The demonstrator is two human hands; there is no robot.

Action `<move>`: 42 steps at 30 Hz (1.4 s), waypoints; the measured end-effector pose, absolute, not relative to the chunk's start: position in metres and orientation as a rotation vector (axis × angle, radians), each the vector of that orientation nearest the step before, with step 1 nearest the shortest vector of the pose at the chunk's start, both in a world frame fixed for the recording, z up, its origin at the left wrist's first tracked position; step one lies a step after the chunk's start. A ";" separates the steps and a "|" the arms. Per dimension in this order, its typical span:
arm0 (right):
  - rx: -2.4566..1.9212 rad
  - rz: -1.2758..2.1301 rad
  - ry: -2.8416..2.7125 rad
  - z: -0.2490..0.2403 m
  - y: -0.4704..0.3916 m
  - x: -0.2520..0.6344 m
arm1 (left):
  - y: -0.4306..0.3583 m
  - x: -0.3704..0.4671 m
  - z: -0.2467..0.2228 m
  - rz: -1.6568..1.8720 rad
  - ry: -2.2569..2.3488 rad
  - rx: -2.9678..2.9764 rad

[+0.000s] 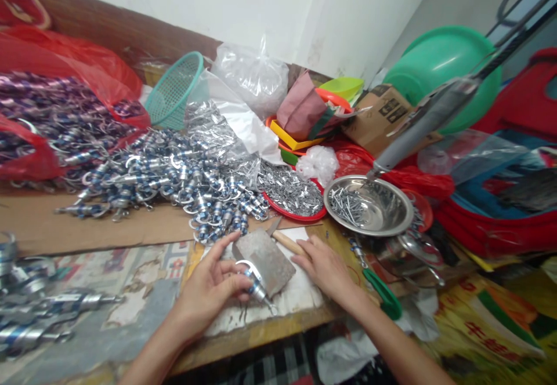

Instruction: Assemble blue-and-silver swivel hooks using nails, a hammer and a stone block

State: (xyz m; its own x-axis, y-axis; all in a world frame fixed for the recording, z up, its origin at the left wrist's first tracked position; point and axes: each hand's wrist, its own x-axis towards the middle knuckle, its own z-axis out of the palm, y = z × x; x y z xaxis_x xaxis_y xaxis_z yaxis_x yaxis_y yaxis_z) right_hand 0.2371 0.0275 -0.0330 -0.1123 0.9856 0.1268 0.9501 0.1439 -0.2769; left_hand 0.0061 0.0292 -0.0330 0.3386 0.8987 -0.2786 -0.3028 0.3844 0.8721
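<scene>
My left hand [221,283] is closed on a blue-and-silver metal fitting [257,286] with a curved hook, held at the lower left edge of a grey metal block [267,260]. The block lies on a white sheet [304,301] near the table's front edge. To its right, my right hand [324,263] has its fingers on the wooden handle of a hammer [289,242], whose head lies just behind the block. Many similar fittings [174,170] are heaped behind my left hand.
A red tray [300,217] of small metal pieces and a steel bowl [383,214] of pins stand behind the block. More fittings [30,315] lie at the left. A green-handled tool [383,292] is at the right, with a grey-handled tool [426,118] over the bowl.
</scene>
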 end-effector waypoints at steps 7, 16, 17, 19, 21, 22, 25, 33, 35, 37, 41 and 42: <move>-1.603 0.225 -1.971 -0.002 0.001 0.235 | 0.028 0.006 -0.028 0.910 0.896 0.835; -1.362 0.057 -2.348 0.011 -0.039 0.223 | 0.030 0.006 -0.033 0.924 0.938 0.881; -1.347 0.019 -2.333 0.009 -0.040 0.223 | 0.030 0.006 -0.033 0.928 0.943 0.882; -1.311 -0.034 -2.308 0.006 -0.043 0.224 | 0.031 0.006 -0.032 0.930 0.948 0.888; -1.330 0.022 -2.308 0.002 -0.041 0.225 | 0.031 0.007 -0.032 0.931 0.952 0.886; -1.363 0.079 -2.285 -0.001 -0.037 0.226 | 0.031 0.006 -0.032 0.928 0.959 0.883; -1.479 0.254 -2.068 -0.013 -0.017 0.234 | 0.030 0.005 -0.032 0.883 1.009 0.937; -1.752 0.310 -2.098 -0.025 0.070 0.246 | 0.025 0.006 -0.039 1.089 1.264 1.426; -1.827 0.182 -2.033 -0.022 0.097 0.245 | 0.024 0.008 -0.038 1.161 1.245 1.513; -1.899 0.124 -2.018 -0.021 0.124 0.242 | 0.023 0.010 -0.037 1.201 1.226 1.594; -1.967 0.115 -2.063 -0.026 0.156 0.234 | 0.022 0.012 -0.033 1.228 1.175 1.695; -1.967 0.115 -2.067 -0.027 0.158 0.234 | 0.022 0.011 -0.033 1.217 1.165 1.705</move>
State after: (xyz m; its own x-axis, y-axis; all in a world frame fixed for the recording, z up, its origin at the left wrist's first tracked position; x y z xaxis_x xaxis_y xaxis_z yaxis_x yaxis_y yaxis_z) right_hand 0.2341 0.1581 -0.0272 -0.0297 0.9882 0.1501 0.9655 0.0673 -0.2517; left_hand 0.0114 0.0223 -0.0330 0.1424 0.9440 0.2976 0.2558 -0.3255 0.9103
